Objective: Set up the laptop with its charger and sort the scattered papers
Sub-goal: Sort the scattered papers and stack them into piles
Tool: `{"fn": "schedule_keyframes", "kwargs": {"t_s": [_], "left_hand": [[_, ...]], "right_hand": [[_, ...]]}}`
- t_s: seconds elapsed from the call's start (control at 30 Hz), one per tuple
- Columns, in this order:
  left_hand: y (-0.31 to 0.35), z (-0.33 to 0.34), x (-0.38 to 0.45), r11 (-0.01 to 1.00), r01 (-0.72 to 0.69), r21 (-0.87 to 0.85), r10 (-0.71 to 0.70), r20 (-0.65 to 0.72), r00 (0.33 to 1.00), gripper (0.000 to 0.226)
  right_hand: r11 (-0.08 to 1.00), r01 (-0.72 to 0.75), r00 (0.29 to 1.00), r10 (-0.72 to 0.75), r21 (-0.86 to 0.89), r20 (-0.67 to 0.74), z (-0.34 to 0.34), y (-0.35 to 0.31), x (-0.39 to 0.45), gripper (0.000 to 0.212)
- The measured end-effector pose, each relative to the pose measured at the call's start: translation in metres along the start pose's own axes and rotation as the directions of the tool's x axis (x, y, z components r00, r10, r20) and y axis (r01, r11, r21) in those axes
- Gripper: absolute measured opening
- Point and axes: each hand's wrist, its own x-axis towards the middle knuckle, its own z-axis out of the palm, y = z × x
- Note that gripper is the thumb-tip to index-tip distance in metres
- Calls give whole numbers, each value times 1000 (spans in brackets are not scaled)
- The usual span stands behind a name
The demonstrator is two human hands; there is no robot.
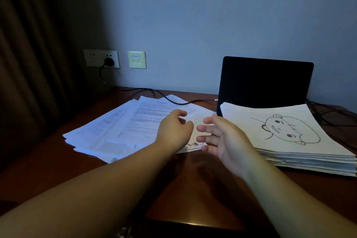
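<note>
Though dim, both hands' fingers seemingly released: left hand (174, 130), right hand (222, 137), over scattered papers' (116, 127) near edge.

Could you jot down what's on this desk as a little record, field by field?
laptop: open laptop, screen dark, at the back right
charger cable: black cable runs from wall socket across the papers towards the laptop
scattered papers: printed sheets fanned out at left
neat stack: thick pile, cartoon face on top
hands: left hand and right hand above the papers, holding nothing
</note>
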Motion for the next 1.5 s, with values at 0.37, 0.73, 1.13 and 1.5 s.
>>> {"fn": "schedule_keyframes", "kwargs": {"t_s": [0.37, 0.73, 1.13, 1.5], "left_hand": [[-83, -86, -5, 624, -223, 749, 50, 246, 968, 74], [-89, -85, -5, 613, -254, 748, 57, 278, 959, 86], [-90, -90, -6, 648, -200, 735, 150, 134, 980, 50], [-93, -96, -8, 834, -145, 533, 266, -159, 951, 14]], "right_hand": [[207, 135, 982, -156, -969, 104, 43, 57, 61, 73], [185, 245, 967, -117, -952, 226, 45, 51, 46, 89], [263, 430, 895, -250, -864, 369, 34, 55, 46, 73], [303, 390, 911, -263, -870, 317, 31, 57, 46, 67]]}}
